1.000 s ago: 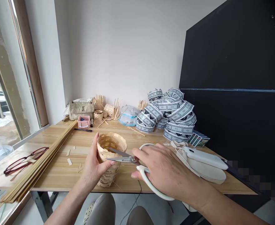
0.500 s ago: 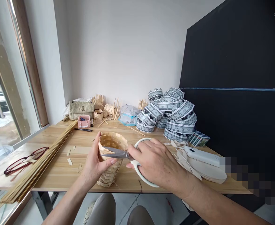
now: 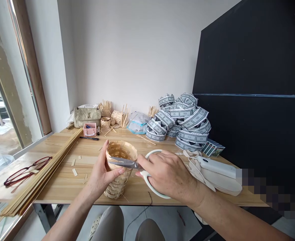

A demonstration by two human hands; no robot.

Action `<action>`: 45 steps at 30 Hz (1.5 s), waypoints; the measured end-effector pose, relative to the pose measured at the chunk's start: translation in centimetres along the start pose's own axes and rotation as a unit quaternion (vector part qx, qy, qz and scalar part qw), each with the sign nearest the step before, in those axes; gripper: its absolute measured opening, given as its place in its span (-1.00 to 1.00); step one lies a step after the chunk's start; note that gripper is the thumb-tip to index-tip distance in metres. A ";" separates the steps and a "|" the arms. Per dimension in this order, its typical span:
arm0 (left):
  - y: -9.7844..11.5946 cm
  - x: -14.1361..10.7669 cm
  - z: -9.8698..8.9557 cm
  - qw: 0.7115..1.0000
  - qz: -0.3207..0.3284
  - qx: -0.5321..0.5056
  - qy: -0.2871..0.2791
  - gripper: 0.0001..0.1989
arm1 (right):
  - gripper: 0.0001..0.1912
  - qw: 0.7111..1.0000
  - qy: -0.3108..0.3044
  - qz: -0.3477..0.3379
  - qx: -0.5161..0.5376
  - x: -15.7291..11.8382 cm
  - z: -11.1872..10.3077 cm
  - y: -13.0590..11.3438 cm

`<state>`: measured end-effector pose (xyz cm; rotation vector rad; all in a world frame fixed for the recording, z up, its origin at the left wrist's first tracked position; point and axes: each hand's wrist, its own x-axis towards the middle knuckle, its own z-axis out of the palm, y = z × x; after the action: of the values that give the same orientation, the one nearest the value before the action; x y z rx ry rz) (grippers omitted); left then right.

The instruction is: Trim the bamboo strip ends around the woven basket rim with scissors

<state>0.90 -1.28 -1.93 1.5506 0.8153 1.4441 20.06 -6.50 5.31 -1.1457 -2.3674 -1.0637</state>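
A tall woven basket [image 3: 117, 187] of pale strips stands tilted near the table's front edge. Wrapped round its upper left side is my left hand [image 3: 102, 174], the thumb across the front just below the rim. In my right hand [image 3: 169, 172] are scissors [image 3: 127, 163] with white loop handles. Their blades point left and lie across the front of the basket's rim, nearly closed on a thin strip there. Whether the strip is cut through cannot be seen.
Long flat strips [image 3: 44, 170] lie in a bundle on the left, beside red glasses [image 3: 28, 170]. Behind stand a handbag [image 3: 87, 117], a pink box [image 3: 90, 129] and small baskets. Patterned ribbon rolls [image 3: 187, 124] are piled back right; a white device [image 3: 218, 166] lies on the right.
The scissor blades have come closer together at the basket's rim. Both hands and the basket have otherwise stayed almost in place.
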 end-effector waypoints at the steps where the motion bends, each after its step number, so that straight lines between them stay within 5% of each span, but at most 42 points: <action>1: 0.0 0.0 0.0 1.000 -0.005 -0.005 -0.005 0.08 | -0.77 1.000 0.001 -0.003 -0.005 0.0 0.0 0.0; 5: 0.2 0.0 -0.1 1.000 -0.014 -0.001 -0.016 0.08 | -0.85 1.000 -0.006 0.006 0.005 -0.1 -0.5 0.0; 9: 0.3 0.2 -0.6 1.000 -0.015 -0.001 -0.012 0.04 | -0.81 0.987 -0.051 0.118 0.092 0.1 -1.1 0.6; 12: 0.1 0.4 -1.4 1.000 -0.006 -0.016 0.003 -0.01 | -0.78 0.947 -0.115 0.236 0.186 0.2 -1.1 1.3; 15: -0.6 0.7 -2.2 0.999 0.001 -0.049 -0.013 -0.09 | -0.84 0.900 -0.162 0.284 0.290 0.1 -0.5 1.5; 20: -1.6 0.8 -3.1 0.997 -0.008 -0.071 -0.039 -0.08 | -0.87 0.879 -0.160 0.251 0.371 0.2 0.3 0.2; 28: -0.7 0.8 -1.8 0.999 0.030 -0.010 -0.022 0.17 | -0.85 0.913 -0.198 0.209 0.290 1.3 -0.2 -1.2; 34: 0.3 0.7 -0.8 1.000 0.012 0.028 -0.003 -0.03 | -0.80 0.926 -0.223 0.172 0.251 1.5 -1.9 -0.4; 45: 0.9 0.1 -0.5 0.998 0.034 0.039 -0.041 -0.03 | -0.71 0.952 -0.238 0.097 0.166 1.2 -2.7 -0.2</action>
<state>0.33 -1.56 -1.09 1.6997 0.7857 1.4004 19.04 -7.88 7.71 -1.5928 -2.5704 -0.3215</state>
